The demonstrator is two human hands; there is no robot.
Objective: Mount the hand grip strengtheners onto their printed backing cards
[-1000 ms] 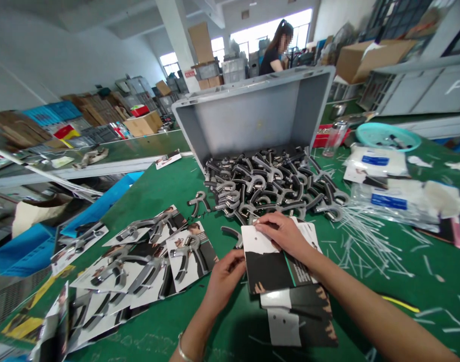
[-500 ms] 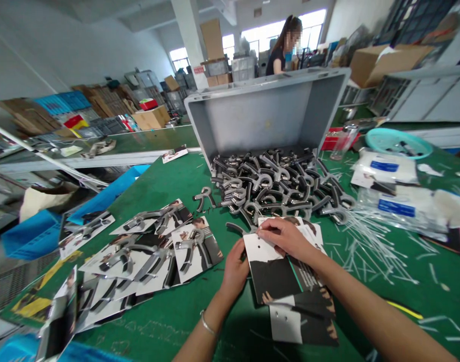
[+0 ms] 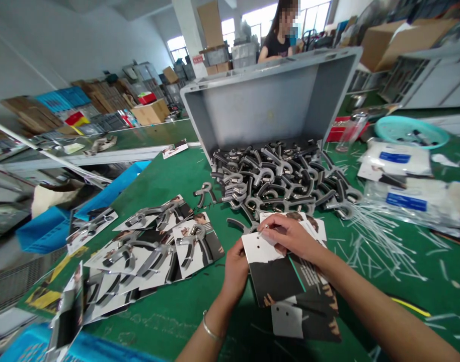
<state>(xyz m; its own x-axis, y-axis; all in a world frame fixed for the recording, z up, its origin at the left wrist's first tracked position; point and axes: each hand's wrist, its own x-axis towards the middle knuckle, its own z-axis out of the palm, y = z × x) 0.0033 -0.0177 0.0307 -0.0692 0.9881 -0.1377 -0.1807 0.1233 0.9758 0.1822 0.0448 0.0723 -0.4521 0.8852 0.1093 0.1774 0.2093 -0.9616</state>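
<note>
Evidently the card (image 3: 273,281) is the thing in work: we see it tilted, dark below and white at the top, with both hands on it. Our right hand (image 3: 290,239) lies across its upper part, held narrow, thumb and fingertips pinched at the top edge. A small pale bit shows at those fingertips, too small for us to name. Our left hand (image 3: 235,274) is at the card's left edge, its fingers hidden behind; we cannot tell how far they close, or whether they hold something there as well.

Below, a second card (image 3: 286,319) sticks out, its upper part covered by the first. More cards (image 3: 319,229) show past our right hand, mostly hidden by it. Just beyond the left hand lies a loose grip (image 3: 235,223), its lower end lost behind the card's corner.

Ahead, the heap of grips (image 3: 267,186) spills from the tipped crate (image 3: 260,115), so tangled that we cannot separate one from the next. To our left, carded grips (image 3: 200,246) overlap, hiding much of each other. A blue basket (image 3: 97,347) is cut off at the bottom, and the co-worker (image 3: 277,48) behind the crate is cropped by the upper edge.
</note>
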